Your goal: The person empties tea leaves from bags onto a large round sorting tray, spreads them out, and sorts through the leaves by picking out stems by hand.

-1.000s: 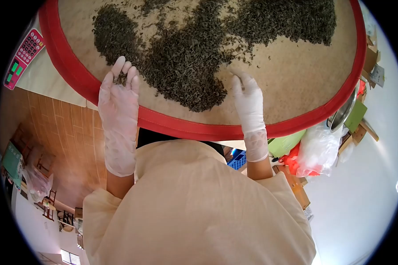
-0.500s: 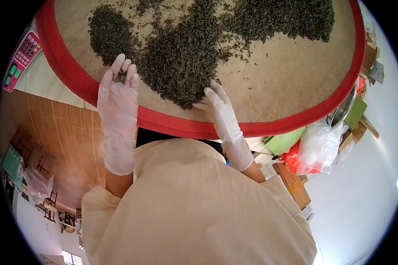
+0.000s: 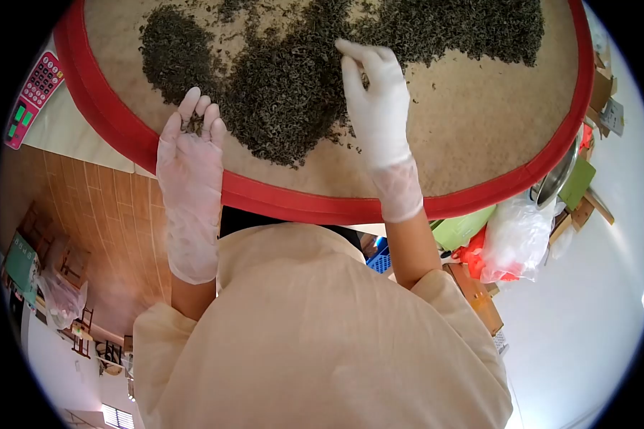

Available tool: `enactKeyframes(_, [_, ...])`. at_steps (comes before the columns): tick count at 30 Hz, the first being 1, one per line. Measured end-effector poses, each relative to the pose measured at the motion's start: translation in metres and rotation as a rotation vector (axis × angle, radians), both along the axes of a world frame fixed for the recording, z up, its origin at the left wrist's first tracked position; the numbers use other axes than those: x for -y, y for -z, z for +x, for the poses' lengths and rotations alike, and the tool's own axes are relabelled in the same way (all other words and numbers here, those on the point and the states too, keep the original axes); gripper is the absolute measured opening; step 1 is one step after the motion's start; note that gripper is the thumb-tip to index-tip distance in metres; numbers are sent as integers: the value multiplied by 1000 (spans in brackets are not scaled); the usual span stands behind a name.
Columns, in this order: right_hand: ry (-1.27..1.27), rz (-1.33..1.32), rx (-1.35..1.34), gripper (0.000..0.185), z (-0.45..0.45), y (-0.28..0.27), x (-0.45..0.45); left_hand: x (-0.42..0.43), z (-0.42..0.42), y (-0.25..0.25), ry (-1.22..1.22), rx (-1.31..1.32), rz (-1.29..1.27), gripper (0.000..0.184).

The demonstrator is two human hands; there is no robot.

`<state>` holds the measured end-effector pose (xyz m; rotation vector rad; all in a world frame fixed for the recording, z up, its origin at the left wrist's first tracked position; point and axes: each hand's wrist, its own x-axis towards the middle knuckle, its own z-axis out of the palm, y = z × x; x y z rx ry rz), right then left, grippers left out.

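Dark, curled dried tea leaves (image 3: 283,107) lie in heaps on a large round tray (image 3: 472,121) with a red fabric rim. My left hand (image 3: 189,171), in a thin white glove, is palm up over the near rim with its fingers curled around a few tea leaves. A smaller heap of leaves (image 3: 175,57) lies just beyond its fingertips. Over the tray, my gloved right hand (image 3: 379,100) has thumb and forefinger drawn together at the edge of the main heap. Whatever sits between those fingertips is too small to make out.
A pink scale panel (image 3: 36,100) with keys stands left of the tray. Right of it are a metal bowl (image 3: 558,171), a clear plastic bag (image 3: 515,232) and cardboard boxes (image 3: 476,300). A blue basket (image 3: 381,256) shows below the rim.
My right hand has moved away from me, from the near tip of the main heap to its upper right side, and its fingers have drawn together. My left hand has stayed in place.
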<state>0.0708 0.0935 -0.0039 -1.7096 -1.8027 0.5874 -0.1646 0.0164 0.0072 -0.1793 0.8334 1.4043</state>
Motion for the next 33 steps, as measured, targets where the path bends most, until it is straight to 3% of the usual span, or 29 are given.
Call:
enactKeyframes(5, [-236, 19, 182, 24, -7, 15, -36, 0, -1, -8, 1, 41, -16, 45])
enactKeyframes(7, [-364, -96, 266, 26, -12, 16, -39, 5, -8, -1, -8, 141, 55, 42])
enactKeyframes(8, [-371, -64, 307, 27, -13, 19, -40, 6, -10, 2, -13, 244, 126, 40])
enactKeyframes(15, [-429, -101, 354, 22, -12, 26, -48, 2, -2, -1, -31, 250, 111, 39])
enactKeyframes(17, [-361, -32, 369, 18, -13, 26, -45, -3, 3, -7, -13, -9, -107, 45])
enactKeyframes(26, [-532, 32, 340, 16, -23, 26, -57, 2, 2, 2, -31, 27, -40, 46])
enactKeyframes(33, [-522, 20, 325, 9, -24, 27, -59, -2, 3, 0, -38, -8, -66, 47])
